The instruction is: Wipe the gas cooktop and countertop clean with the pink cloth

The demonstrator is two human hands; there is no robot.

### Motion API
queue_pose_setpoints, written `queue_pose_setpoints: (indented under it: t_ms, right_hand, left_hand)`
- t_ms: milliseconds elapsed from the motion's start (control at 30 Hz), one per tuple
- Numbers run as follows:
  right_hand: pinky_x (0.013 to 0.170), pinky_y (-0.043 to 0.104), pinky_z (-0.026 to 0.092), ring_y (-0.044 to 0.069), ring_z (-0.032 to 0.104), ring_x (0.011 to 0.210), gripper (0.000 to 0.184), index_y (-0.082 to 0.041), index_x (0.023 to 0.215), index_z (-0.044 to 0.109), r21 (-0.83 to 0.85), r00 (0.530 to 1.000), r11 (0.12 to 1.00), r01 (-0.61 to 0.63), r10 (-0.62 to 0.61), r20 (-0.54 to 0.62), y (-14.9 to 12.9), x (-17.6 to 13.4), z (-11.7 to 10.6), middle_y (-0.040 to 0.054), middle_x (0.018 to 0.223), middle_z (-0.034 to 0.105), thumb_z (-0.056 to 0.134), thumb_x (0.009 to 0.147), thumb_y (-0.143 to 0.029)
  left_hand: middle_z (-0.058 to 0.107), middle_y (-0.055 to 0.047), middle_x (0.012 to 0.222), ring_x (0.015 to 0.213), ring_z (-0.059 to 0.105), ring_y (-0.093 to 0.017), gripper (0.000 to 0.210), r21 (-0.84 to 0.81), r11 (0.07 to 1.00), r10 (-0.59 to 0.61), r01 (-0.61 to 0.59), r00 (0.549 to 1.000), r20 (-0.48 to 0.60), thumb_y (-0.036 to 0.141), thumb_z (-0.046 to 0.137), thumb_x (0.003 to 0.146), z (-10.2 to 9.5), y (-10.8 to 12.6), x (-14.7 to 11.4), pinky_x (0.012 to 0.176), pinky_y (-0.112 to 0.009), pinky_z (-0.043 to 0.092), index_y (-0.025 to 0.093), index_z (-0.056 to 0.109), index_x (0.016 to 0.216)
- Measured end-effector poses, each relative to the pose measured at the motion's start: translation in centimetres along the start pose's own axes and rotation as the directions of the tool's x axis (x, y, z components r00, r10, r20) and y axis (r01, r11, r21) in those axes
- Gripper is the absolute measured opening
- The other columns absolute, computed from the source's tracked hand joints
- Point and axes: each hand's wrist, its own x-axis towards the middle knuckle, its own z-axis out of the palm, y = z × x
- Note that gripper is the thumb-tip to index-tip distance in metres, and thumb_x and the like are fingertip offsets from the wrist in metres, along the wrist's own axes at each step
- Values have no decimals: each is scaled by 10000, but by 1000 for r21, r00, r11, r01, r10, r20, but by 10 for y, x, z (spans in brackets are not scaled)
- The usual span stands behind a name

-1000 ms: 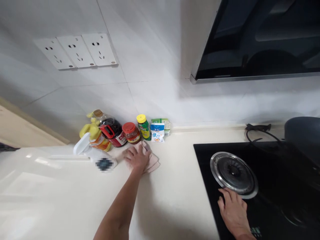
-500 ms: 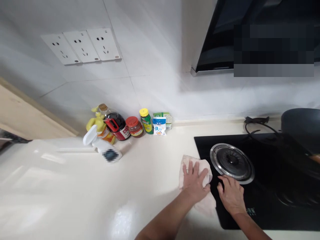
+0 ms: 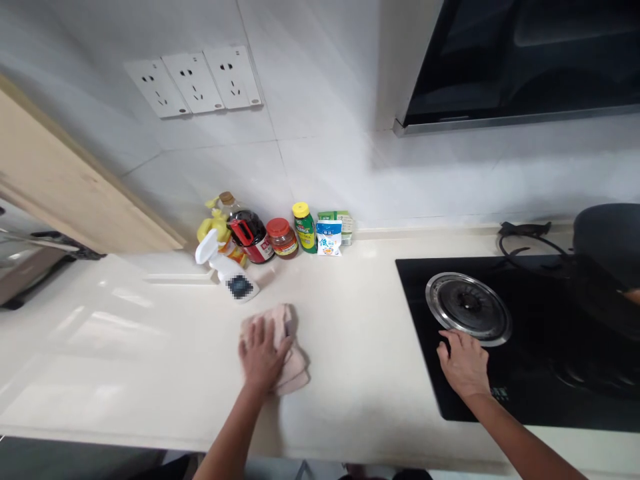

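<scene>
My left hand (image 3: 263, 357) lies flat on a pale pink cloth (image 3: 293, 377) on the white countertop (image 3: 350, 347), its fingers spread and pressing it down. Part of the cloth is folded and sticks out to the right of the hand. On the black cooktop (image 3: 425, 313), my right hand (image 3: 465, 363) rests with fingers loosely bent and the thumb apart, holding nothing. Its fingertips are at the near edge of the round metal burner (image 3: 470, 307); whether they touch the rim I cannot tell.
Against the wall stand a white spray bottle (image 3: 233, 275), a yellow bottle (image 3: 214, 228), a dark sauce bottle (image 3: 253, 237), a red-lidded jar (image 3: 283, 239), a green yellow-capped container (image 3: 305, 230) and a white-blue packet (image 3: 329, 239). A dark pan (image 3: 607, 230) is at right; a range hood (image 3: 520, 60) hangs above.
My left hand has slid the cloth leftward, from beside the cooktop to near the spray bottle. My right hand stays by the burner. The view has shifted slightly left and down.
</scene>
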Motion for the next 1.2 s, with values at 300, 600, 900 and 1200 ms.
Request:
queue_pose_setpoints:
  t_ms: [300,600,900,1200]
  right_hand:
    - [839,420,356,308,531,1085,253,-193,1180,669,-31,1000,999,-7,8,23,0,0,1,133,1243,629,519,992,-272]
    - [844,406,360,296,533,1089,249,-196,1188,663,-24,1000,1000,-2,2,18,-2,2,-6,119,1223,638,522,991,-254]
    - [839,418,371,308,527,1084,267,-195,1176,675,11,1000,1000,-24,24,9,3,0,-4,126,1215,639,523,968,-265]
    - [828,403,335,305,516,1079,271,-177,1165,670,-24,999,999,-37,37,-3,3,-2,-5,137,1222,634,487,1004,-296]
  left_hand:
    - [326,-188,1720,1588,274,-405,702,120,929,-345,351,936,-70,608,330,988,1,-74,-105,1193,-673,322,244,456,1576]
    - [225,-140,1758,1626,161,-409,730,0,986,169,-169,983,79,623,442,973,30,81,-95,1266,-687,196,268,407,1609]
    - [275,-107,1748,1609,204,-444,825,-330,657,735,-678,673,83,744,449,920,57,176,-160,1234,-774,232,338,344,1631]
    - [353,-60,1721,1597,285,-357,695,-38,935,355,-353,931,89,629,517,925,34,7,-166,1268,-585,226,387,456,1574]
